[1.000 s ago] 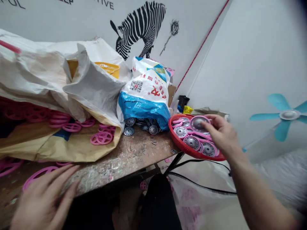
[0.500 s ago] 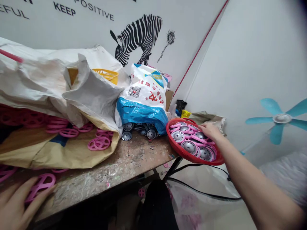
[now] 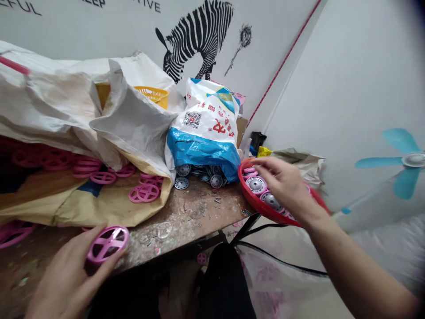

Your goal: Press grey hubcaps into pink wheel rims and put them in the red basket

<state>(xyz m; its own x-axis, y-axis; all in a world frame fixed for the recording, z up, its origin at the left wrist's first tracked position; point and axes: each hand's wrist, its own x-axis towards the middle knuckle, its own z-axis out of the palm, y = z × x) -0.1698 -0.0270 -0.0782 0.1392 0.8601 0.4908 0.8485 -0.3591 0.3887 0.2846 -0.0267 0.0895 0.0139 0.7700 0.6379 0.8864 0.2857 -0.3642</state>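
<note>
My left hand (image 3: 75, 270) grips a pink spoked wheel (image 3: 108, 244) between thumb and fingers, held over the front edge of the workbench. Over the red basket (image 3: 257, 208) at the right is my right hand (image 3: 282, 184), fingers loosely bent and pointing left, with nothing visible in them. It hides part of the basket's contents: pink wheels with silver hubcaps (image 3: 255, 184) fitted in them. Loose silver hubcaps (image 3: 182, 183) spill from the mouth of a blue and white bag (image 3: 207, 141). More pink wheels (image 3: 148, 193) lie in an open paper-lined sack (image 3: 136, 133) at the left.
The worn, stained workbench (image 3: 189, 212) carries a few small metal pins (image 3: 217, 199). A yellow basket (image 3: 153, 95) stands behind the sack. A blue-bladed fan (image 3: 413, 159) is at the far right. Below the bench are a black metal leg (image 3: 247, 228) and clear plastic bags.
My left hand has moved right and up with the pink wheel. My right hand has shifted left across the basket, covering more of it. The view has tilted down a little.
</note>
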